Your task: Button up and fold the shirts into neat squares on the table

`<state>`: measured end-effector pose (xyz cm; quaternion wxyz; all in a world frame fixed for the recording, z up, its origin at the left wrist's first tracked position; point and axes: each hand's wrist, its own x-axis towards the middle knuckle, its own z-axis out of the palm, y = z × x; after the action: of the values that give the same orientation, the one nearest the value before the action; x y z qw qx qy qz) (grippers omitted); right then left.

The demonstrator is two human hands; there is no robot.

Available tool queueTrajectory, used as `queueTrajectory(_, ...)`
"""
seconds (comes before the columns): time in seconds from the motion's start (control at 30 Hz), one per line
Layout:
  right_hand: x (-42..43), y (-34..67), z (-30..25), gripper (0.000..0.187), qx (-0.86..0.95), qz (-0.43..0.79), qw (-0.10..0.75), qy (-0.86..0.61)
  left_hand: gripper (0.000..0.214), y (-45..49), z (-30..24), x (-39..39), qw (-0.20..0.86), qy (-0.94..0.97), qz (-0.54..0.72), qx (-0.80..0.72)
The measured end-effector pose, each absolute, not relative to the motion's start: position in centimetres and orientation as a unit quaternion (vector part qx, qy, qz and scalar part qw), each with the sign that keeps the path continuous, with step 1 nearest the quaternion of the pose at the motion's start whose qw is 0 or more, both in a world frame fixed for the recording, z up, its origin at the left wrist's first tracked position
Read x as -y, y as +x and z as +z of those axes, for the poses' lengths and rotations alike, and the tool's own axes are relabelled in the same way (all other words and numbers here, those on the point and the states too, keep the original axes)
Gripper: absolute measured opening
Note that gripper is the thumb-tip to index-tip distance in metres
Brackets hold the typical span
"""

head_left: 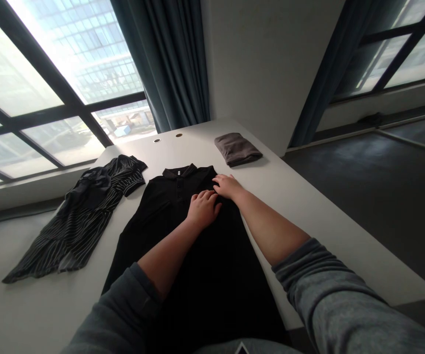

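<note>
A black polo shirt [197, 255] lies spread on the white table, its collar [180, 171] at the far end and its lower part near my body. On the upper right of its chest rests my left hand [203, 209], palm down, thumb apart from the fingers. My right hand [229, 187] lies just beyond it at the shirt's right shoulder edge, fingers stretched over the dark cloth. The two hands nearly meet at the fingertips. Fabric detail beneath them is too dark to make out. A crease runs across the left side of the chest.
The white table [308, 221] carries a black striped garment [83, 216] lying loosely at the left and a folded grey-brown cloth [237, 148] at the far right. Two round holes are near its back edge. Behind stand a blue curtain [171, 64] and windows.
</note>
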<state>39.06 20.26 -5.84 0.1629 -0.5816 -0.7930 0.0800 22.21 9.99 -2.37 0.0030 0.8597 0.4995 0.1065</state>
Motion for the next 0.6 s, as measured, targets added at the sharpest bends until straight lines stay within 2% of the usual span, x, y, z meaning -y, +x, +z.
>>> queueTrajectory(0.23,-22.6,39.3,-5.6,0.055,0.829,0.065,0.186,-0.523,0.045,23.2,-2.6,-9.1,0.041,0.9,0.065,-0.43)
queueTrajectory(0.43,-25.2,38.5,-7.0,0.064,0.825,0.115,0.113,-0.542,0.061,22.7,-3.7,-8.6,0.053,0.917,0.027,-0.395)
queueTrajectory(0.6,-27.4,37.8,-8.3,0.068,0.831,0.112,0.122,-0.531,0.065,22.4,-4.1,-8.3,0.054,0.92,0.028,-0.388)
